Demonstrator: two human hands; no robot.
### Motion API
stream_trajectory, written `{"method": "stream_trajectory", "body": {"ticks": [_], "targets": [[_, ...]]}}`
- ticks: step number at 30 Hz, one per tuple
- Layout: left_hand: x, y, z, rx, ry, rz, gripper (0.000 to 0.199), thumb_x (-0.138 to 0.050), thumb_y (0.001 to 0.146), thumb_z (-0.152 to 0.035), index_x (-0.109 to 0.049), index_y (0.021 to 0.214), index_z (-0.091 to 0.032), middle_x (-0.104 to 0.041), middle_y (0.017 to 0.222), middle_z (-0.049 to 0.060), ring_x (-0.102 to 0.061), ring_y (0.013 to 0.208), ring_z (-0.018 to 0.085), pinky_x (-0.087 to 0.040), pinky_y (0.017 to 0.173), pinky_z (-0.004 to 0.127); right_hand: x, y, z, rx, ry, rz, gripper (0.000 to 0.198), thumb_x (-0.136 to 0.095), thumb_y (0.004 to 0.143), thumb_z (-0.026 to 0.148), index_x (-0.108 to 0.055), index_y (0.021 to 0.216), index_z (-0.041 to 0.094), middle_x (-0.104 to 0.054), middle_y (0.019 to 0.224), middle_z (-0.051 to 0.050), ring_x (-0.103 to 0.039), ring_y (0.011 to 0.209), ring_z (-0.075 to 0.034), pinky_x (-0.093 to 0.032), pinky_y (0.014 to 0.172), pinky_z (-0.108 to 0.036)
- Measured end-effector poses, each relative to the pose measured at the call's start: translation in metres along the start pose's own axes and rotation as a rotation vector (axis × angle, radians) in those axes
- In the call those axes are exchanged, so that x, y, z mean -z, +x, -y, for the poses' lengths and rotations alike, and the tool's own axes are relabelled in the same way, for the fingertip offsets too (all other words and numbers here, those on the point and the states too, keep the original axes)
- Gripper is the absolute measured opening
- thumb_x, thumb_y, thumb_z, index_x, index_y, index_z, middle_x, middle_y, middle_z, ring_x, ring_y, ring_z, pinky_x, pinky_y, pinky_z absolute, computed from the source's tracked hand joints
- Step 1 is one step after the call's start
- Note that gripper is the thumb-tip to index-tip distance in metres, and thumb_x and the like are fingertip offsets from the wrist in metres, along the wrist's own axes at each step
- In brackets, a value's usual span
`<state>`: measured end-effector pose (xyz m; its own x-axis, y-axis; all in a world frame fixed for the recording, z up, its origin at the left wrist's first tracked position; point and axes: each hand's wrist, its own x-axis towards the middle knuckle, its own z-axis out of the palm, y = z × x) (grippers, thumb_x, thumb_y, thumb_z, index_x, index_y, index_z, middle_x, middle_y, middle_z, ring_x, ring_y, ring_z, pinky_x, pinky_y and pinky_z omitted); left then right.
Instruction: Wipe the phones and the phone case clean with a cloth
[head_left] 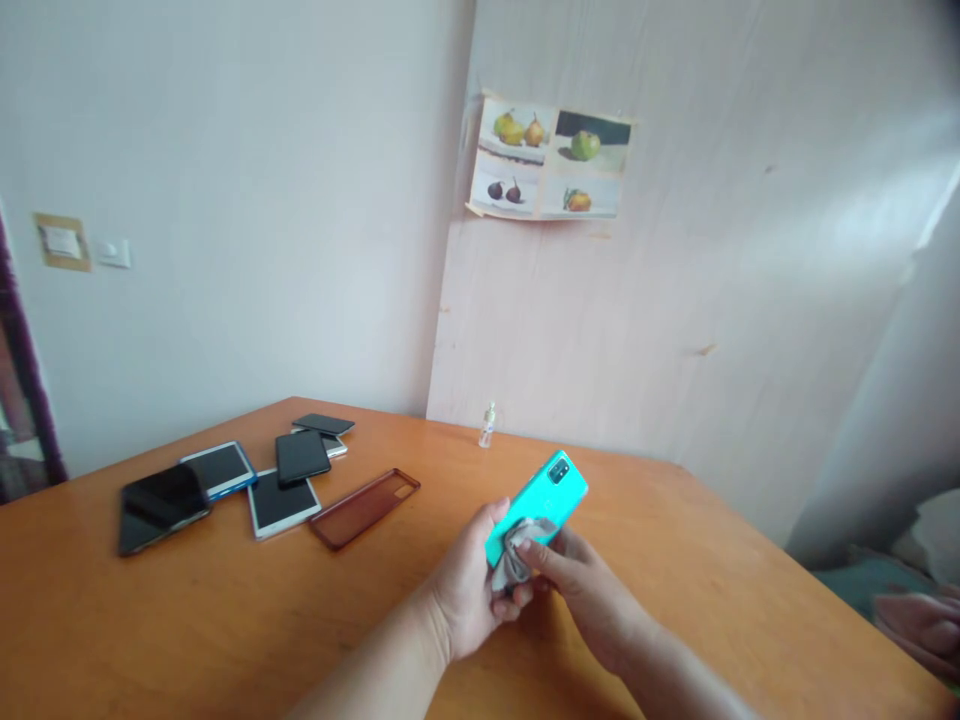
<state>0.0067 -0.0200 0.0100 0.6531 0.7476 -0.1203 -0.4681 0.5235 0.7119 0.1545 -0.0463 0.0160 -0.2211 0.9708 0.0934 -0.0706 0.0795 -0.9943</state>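
On the orange-brown table (225, 630), at the far left, there lies a large dark tablet (163, 508), and just beside it a tablet with blue edge (225, 467). Next comes a white-framed device (283, 508), and a black phone (303, 455) lies partly over its upper end. Behind these, a dark phone (324, 424) is placed near the far edge of the table, overlapping a white device (334, 446). To the right lies a reddish-brown phone case (360, 512), with a cutout at its far end. Then comes the left hand (472, 588), whose fingers are closed around the lower part of the turquoise phone (546, 495), with the thumb along its side. The phone is held tilted above the table, its back with the camera block facing up. A small clear bottle (486, 428) stands upright behind, near the wall. A grey cloth (517, 560) lies bunched against the phone's lower back, and the right hand (592, 595) grips it, the thumb pressing on top.
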Motion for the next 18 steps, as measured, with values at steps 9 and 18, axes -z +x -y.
{"method": "stream_trajectory", "body": {"ticks": [9,18], "targets": [[-0.003,0.002,0.008,0.002,0.078,-0.009,0.06,-0.042,0.082,-0.071,-0.061,0.1,-0.017,-0.063,0.078,0.005,-0.05,0.043,0.01,-0.012,0.039,0.021,0.036,0.018,0.004,0.03,0.167,-0.327,0.038,-0.063,0.08,0.058,-0.066,0.098,0.024,-0.069,0.099,-0.005,-0.059,0.088,-0.023,-0.047,0.071,-0.034],[-0.005,0.0,0.004,-0.074,0.102,-0.024,0.056,-0.041,0.085,-0.069,-0.061,0.094,-0.018,-0.057,0.069,0.0,-0.046,0.044,0.008,-0.011,0.04,0.021,-0.006,-0.002,0.008,0.04,0.016,-0.117,0.034,-0.07,0.078,0.051,-0.065,0.094,0.021,-0.071,0.088,-0.005,-0.062,0.073,-0.02,-0.044,0.072,-0.034]]}}
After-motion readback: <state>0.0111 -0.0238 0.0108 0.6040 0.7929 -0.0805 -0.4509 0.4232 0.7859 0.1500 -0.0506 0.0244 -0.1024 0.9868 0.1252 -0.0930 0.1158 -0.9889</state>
